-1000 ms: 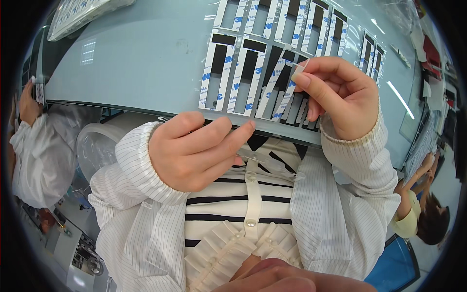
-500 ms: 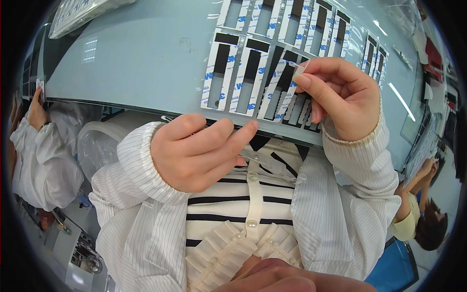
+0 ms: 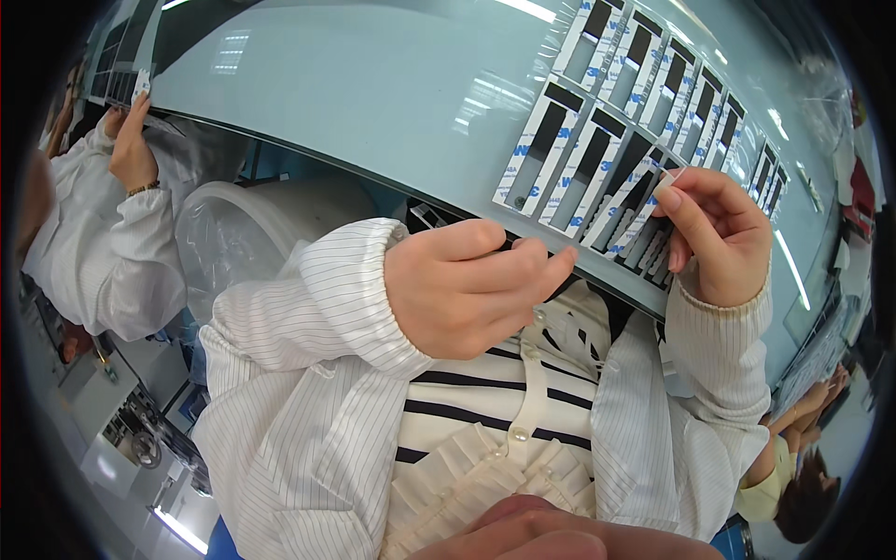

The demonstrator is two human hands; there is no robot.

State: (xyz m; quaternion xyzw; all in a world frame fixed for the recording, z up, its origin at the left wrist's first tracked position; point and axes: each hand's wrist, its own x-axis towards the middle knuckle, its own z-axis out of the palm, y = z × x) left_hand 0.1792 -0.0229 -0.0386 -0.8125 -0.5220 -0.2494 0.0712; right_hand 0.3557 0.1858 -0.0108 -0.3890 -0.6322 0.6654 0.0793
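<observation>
My right hand (image 3: 717,229) is closed in a pinch, thumb against forefinger, at the near edge of the glass-topped table. Between its fingertips is a thin whitish strip (image 3: 676,174), partly hidden. Beneath it lies a slanting adhesive-backed piece (image 3: 637,213), white with blue print, over dark parts. My left hand (image 3: 471,291) hovers in front of the table edge with its fingers curled in. Its thumb is hidden, and whatever it may hold cannot be made out. Beside the slanting piece lie two flat white-and-black frames (image 3: 586,168) with blue-printed backing.
More such frames (image 3: 674,89) lie in rows farther back on the table (image 3: 373,103). Below the edge on the left stands a white bin (image 3: 247,224) with a clear plastic liner. Another person's hand (image 3: 135,154) is at the far left; another person sits at the lower right.
The view has swung, so the table and frames appear farther right. My right hand keeps its pinch beside the slanting piece. A clear film seen under my left hand no longer shows distinctly.
</observation>
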